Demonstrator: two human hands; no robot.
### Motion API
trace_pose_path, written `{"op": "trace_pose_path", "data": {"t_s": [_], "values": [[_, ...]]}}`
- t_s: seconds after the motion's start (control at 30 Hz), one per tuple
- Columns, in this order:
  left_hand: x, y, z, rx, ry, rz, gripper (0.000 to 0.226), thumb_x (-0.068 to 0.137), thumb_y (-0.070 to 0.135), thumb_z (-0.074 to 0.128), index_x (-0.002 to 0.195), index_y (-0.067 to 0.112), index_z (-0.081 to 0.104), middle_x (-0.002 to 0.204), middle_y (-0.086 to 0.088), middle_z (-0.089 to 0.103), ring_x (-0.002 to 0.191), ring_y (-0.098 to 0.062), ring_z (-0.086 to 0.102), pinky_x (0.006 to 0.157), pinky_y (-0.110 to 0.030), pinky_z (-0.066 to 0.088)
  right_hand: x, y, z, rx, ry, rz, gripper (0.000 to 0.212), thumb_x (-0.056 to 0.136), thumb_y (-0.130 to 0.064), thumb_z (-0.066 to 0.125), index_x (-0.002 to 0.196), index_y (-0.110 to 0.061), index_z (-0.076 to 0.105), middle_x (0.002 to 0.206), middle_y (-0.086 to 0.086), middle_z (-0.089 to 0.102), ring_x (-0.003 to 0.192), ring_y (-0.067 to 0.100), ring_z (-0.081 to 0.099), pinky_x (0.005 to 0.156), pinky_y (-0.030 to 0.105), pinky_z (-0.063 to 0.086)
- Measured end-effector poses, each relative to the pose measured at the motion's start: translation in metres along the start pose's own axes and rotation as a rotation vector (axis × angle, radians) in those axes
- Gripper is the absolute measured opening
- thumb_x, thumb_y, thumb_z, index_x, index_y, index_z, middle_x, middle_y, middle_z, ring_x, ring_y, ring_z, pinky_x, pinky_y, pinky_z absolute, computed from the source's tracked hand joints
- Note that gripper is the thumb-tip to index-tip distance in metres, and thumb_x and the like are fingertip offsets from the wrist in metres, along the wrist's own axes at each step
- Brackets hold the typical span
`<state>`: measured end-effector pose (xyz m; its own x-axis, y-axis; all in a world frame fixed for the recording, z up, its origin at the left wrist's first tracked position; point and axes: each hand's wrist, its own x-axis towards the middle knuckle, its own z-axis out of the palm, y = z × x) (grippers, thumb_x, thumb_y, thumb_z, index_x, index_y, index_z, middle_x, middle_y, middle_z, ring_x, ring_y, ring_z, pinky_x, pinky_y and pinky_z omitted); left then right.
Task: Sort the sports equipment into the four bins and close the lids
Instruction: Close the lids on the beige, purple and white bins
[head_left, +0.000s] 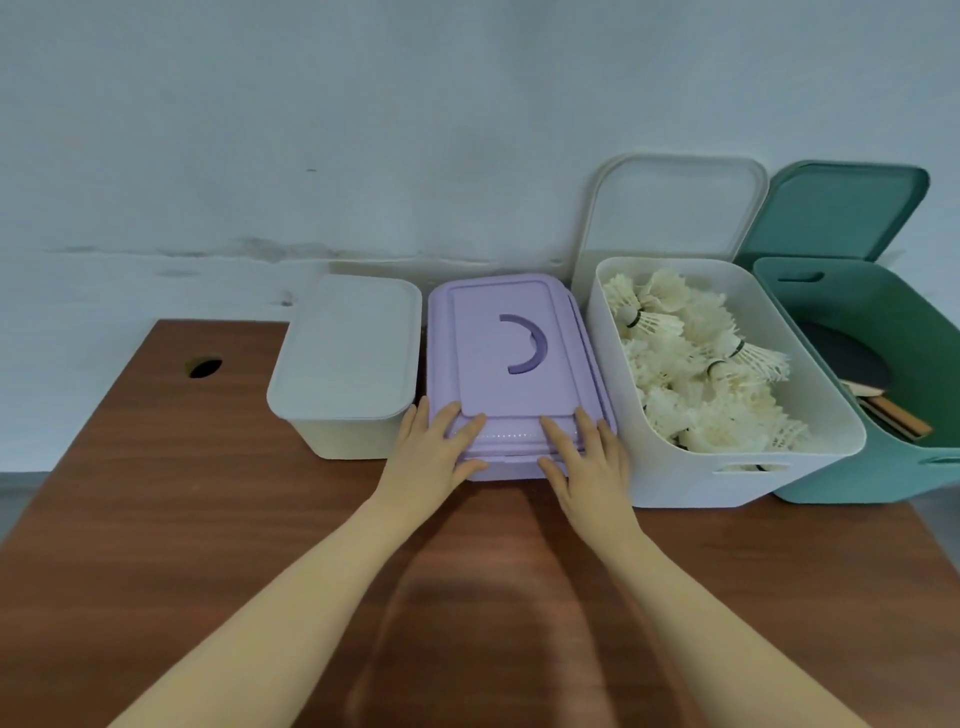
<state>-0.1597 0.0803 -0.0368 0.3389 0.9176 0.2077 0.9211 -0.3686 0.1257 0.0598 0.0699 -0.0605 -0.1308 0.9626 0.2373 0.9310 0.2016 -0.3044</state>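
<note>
Purple lid (511, 353) sits flat on its bin between the closed cream bin (345, 364) and the open white bin (727, 467), and both the left hand (434, 449) and right hand (584, 457) press its near edge with fingers spread straight, grasping nothing. Farther right, shuttlecocks (696, 364) fill the white bin, and paddles (872, 384) lie in the green bin (852, 483); both bins' lids lean against the wall (363, 130) behind the wooden table (208, 519).
</note>
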Motion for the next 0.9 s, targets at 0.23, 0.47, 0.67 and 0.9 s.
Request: {"op": "trace_pose_path", "data": {"t_s": [0.23,0.47,0.67,0.9], "values": [[-0.001,-0.009,0.004,-0.09,0.05,0.034,0.054,0.081,0.052,0.046,0.118,0.017,0.064,0.122,-0.015,0.06,0.112,-0.051,0.051,0.091,-0.059,0.042,-0.004,-0.011,0.001,0.088,0.039,0.075,0.045,0.09,-0.048,0.036,0.128,-0.027,0.052,0.138,0.017,0.041,0.125,0.043,0.037,0.102,0.054,0.03],[-0.001,-0.012,0.004,-0.125,0.066,0.028,0.052,0.084,0.048,0.04,0.118,0.017,0.064,0.114,-0.013,0.064,0.104,-0.048,0.058,0.085,-0.054,0.047,0.005,-0.003,-0.009,0.105,-0.009,0.034,0.055,0.088,-0.058,0.03,0.139,-0.037,0.038,0.153,0.014,0.019,0.139,0.04,0.015,0.109,0.05,0.019],[0.003,-0.009,0.01,-0.145,0.188,0.095,0.047,0.087,0.041,0.043,0.108,0.007,0.069,0.101,-0.015,0.065,0.094,-0.048,0.061,0.073,-0.05,0.055,0.008,0.004,-0.004,0.163,0.063,0.013,0.035,0.089,-0.032,0.053,0.122,-0.023,0.055,0.137,0.022,0.043,0.127,0.049,0.035,0.097,0.057,0.034],[0.001,-0.003,0.011,-0.325,0.25,0.066,0.046,0.084,0.042,0.048,0.105,0.007,0.069,0.102,-0.013,0.063,0.104,-0.046,0.058,0.073,-0.051,0.056,0.005,0.006,-0.006,0.178,0.102,0.023,0.033,0.09,-0.027,0.051,0.123,-0.021,0.051,0.135,0.02,0.042,0.131,0.048,0.028,0.101,0.056,0.03]]}}
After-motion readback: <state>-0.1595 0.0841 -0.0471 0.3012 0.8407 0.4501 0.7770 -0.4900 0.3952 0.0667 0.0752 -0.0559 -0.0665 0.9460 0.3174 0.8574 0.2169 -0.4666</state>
